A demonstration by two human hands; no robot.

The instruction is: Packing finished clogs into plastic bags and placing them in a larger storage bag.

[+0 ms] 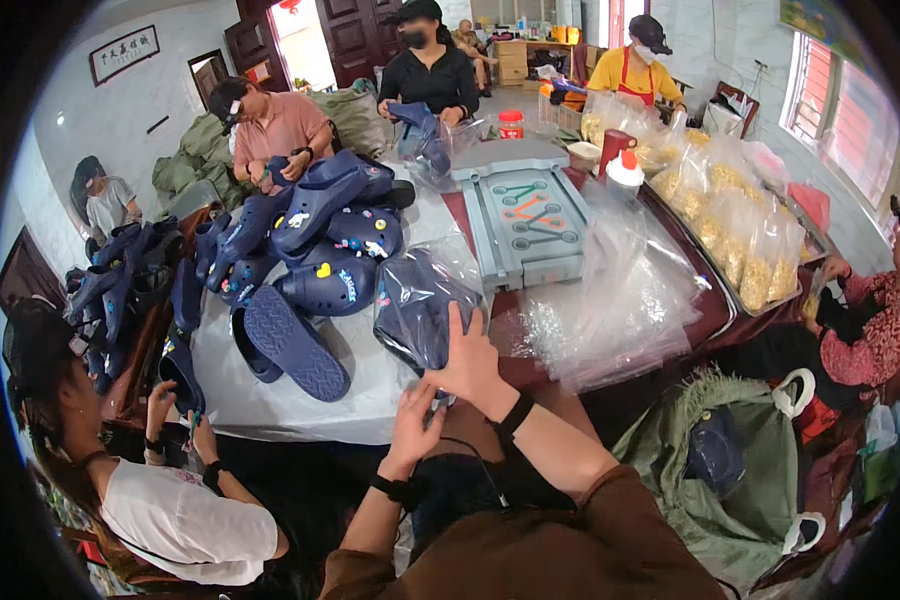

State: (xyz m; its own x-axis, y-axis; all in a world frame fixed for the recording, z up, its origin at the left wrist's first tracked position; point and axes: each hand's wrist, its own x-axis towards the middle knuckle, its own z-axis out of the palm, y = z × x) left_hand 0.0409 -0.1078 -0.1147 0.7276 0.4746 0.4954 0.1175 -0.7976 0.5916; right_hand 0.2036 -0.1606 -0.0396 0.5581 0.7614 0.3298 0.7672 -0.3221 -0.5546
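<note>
A clear plastic bag [430, 262] with dark blue clogs [408, 312] inside lies near the front of the white-covered table. My right hand [470, 368] rests on the bag's right side, its index and middle fingers stretched out and spread over the plastic. Just below, my left hand [415, 428] has its fingers drawn together by the bag's lower edge, close to my right thumb. What the left fingers pinch, if anything, is hidden. Left of the bag, a blue clog [308, 345] lies with its patterned sole up, before a heap of decorated blue clogs [320, 215].
Flat clear bags [610, 315] are stacked to the right, beside a grey plastic case [525, 215]. Filled bags [740, 215] stand on a tray beyond. An open green sack [660, 450] holds a bagged blue item at lower right. Co-workers [185, 500] surround the table.
</note>
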